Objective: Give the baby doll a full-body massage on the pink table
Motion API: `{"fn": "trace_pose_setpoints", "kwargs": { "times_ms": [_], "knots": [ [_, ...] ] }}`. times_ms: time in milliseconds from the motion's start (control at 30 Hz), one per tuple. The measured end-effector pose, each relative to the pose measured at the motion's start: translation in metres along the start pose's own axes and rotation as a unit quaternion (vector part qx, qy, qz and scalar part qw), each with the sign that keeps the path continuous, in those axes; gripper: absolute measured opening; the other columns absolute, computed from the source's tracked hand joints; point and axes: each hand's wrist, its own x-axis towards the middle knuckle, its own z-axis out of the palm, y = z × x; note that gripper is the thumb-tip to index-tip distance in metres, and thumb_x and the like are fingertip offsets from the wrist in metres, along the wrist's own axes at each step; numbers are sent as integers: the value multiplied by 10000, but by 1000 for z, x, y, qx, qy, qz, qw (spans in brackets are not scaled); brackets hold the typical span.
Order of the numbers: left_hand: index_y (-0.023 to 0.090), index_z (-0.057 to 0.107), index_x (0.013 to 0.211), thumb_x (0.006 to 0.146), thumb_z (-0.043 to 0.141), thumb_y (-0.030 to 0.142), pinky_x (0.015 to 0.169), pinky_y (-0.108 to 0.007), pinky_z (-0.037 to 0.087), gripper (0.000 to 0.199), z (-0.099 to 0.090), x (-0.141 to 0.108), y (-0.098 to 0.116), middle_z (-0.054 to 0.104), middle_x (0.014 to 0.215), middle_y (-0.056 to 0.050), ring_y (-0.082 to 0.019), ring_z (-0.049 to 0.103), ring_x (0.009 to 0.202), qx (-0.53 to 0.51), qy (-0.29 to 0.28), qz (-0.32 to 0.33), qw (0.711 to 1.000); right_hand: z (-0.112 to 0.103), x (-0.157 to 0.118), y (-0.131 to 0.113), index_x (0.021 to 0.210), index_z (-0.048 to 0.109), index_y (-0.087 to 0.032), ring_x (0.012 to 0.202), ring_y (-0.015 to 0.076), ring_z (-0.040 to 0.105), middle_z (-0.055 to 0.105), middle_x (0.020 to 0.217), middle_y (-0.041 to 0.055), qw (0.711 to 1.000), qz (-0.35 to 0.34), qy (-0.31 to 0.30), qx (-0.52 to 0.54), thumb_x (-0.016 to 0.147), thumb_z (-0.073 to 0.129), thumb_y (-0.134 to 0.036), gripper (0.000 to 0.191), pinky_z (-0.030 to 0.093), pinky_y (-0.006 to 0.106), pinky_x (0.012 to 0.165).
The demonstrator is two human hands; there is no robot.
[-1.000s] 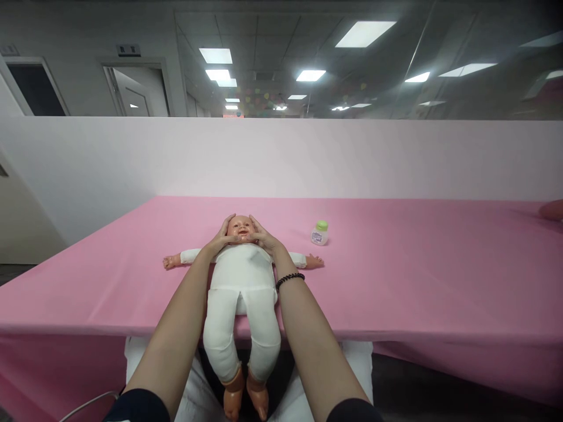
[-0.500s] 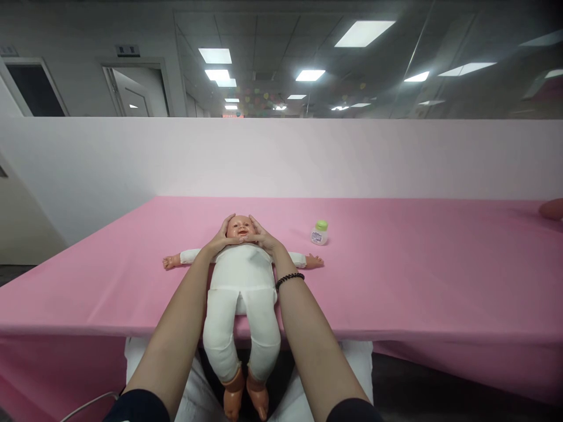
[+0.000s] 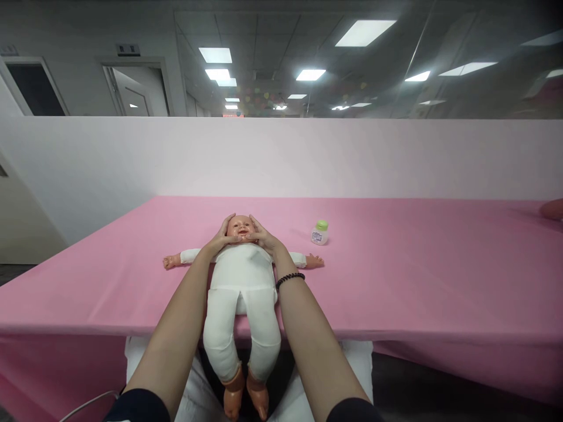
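Baby doll (image 3: 241,293) lies face-up, head cupped between two spread hands (image 3: 221,237) (image 3: 265,235), one small bottle (image 3: 320,234) nearby.

Doll's head: the fingers (image 3: 228,223) of the left hand (image 3: 219,240) and right hand (image 3: 265,234) cover both sides of the doll's head on the doll (image 3: 241,275), hiding its ears.
Bottle label: the print on the small bottle (image 3: 319,235), right of centre, is too small to read.
Right edge: a rounded pink thing (image 3: 553,209) is cut off; what it is cannot be told.
Bottom edge: two dark sleeves (image 3: 137,407) are cut off, and a thin cord (image 3: 90,404) runs out at lower left.
Far wall: coloured shapes (image 3: 259,99), upper middle, are blurred.
Door sign: a small sign (image 3: 128,50), upper left, is unreadable.
Desk: a pink cloth (image 3: 417,281) hides the desk's surface and legs.
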Motion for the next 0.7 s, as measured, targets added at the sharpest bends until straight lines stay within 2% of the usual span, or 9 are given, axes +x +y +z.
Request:
{"fn": "trace_pose_setpoints", "kwargs": {
  "times_ms": [233,467,600,700],
  "knots": [
    [310,223,1574,621,895,352,1132,-529,403,1167,3,-1,2,373,1571,-163,-383,437,1398,28,3,6,1000,-2,-1,2,1575,226,-170,1154,205,627,469,1476,183,1000,3,-5,-2,777,719,-108,940,534,348,912],
    [319,196,1583,650,848,294,1120,-531,416,1139,0,0,1,390,1561,-159,-379,468,1375,0,-5,-8,1000,-2,2,4,1579,200,-164,1165,204,623,464,1484,180,1000,-6,-5,-8,783,682,-90,934,538,348,911],
    [333,217,1575,658,820,256,1122,-515,415,1100,-4,1,-3,386,1566,-141,-364,479,1368,-13,-9,-9,1000,-4,5,6,1577,202,-151,1185,203,610,464,1486,179,1000,-13,1,-24,810,654,-106,891,536,348,915],
    [326,247,1562,694,795,325,1120,-491,420,1027,-6,9,-12,413,1548,-124,-342,504,1348,-31,2,0,1000,-4,8,8,1569,234,-150,1173,197,616,488,1465,170,999,-17,16,-42,853,651,-175,829,530,344,925]
  ]
}}
